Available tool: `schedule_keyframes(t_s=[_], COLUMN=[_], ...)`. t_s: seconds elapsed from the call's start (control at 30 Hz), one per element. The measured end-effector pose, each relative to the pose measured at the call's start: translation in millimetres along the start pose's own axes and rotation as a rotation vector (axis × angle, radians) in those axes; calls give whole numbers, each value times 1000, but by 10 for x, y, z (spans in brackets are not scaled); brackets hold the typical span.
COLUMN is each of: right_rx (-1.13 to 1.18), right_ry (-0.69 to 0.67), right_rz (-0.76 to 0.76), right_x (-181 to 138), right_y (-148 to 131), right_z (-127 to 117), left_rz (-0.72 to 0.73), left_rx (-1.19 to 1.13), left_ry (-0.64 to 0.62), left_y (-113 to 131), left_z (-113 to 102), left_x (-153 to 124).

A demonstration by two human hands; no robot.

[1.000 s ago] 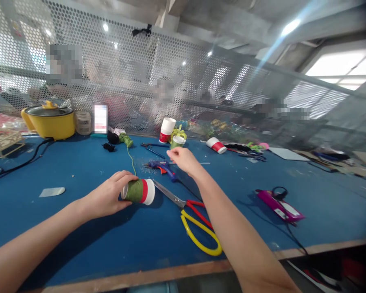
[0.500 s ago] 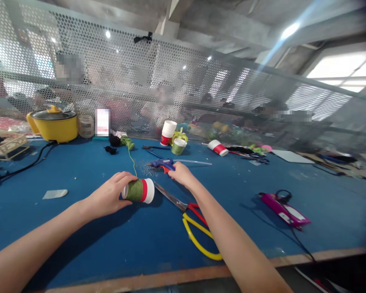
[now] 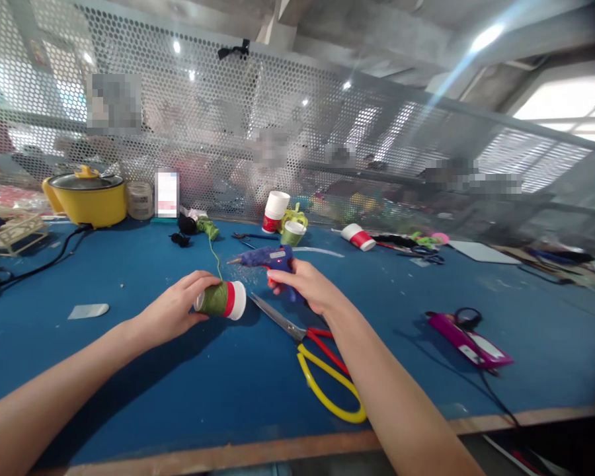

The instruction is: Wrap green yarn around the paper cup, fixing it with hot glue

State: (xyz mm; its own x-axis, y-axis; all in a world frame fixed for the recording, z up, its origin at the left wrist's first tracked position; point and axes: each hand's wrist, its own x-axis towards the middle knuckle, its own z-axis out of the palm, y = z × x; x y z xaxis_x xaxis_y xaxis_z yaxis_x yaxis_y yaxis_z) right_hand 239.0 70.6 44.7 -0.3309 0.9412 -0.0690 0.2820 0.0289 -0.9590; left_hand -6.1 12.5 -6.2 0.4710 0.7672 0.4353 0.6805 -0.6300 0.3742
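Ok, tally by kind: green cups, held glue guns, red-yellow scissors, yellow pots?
Green cups: 2 (yarn-wrapped cup in left hand, upright cup)
Glue gun in right hand: 1
Red-yellow scissors: 1
Yellow electric pot: 1
Total: 5

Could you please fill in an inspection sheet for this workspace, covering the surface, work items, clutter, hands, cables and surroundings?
Surface: blue tabletop, with small specks scattered on it.
Work items: wrapped cup, on its side, with green yarn and a red band; yarn strand running to the green yarn bundle; glue gun.
Clutter: scissors near the right forearm; red-and-white cup lying on its side; yellow pot at the back left.
Hands: left hand grips the wrapped cup; right hand holds the glue gun, its nozzle apart from that cup.
Cables: black cord by the yellow pot; another at the purple box.
Surroundings: perforated screen behind the table, blurred people beyond.
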Motion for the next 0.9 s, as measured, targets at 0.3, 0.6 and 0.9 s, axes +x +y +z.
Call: schedule_keyframes(t_s=[0.3,0.6,0.9], right_rx=[-193,-403,-414], right_ry=[-5,46,50], right_rz=[-60,-66,-24], right_x=[-279,-329,-323], right_y=[-67,-83,-72], right_z=[117,147,181], left_rz=[6,34,38], left_rx=[-16,-24,-32], left_ry=[19,34,36], left_y=[-47,-37,-31], left_z=[28,25,22], left_x=[-14,-7,-6])
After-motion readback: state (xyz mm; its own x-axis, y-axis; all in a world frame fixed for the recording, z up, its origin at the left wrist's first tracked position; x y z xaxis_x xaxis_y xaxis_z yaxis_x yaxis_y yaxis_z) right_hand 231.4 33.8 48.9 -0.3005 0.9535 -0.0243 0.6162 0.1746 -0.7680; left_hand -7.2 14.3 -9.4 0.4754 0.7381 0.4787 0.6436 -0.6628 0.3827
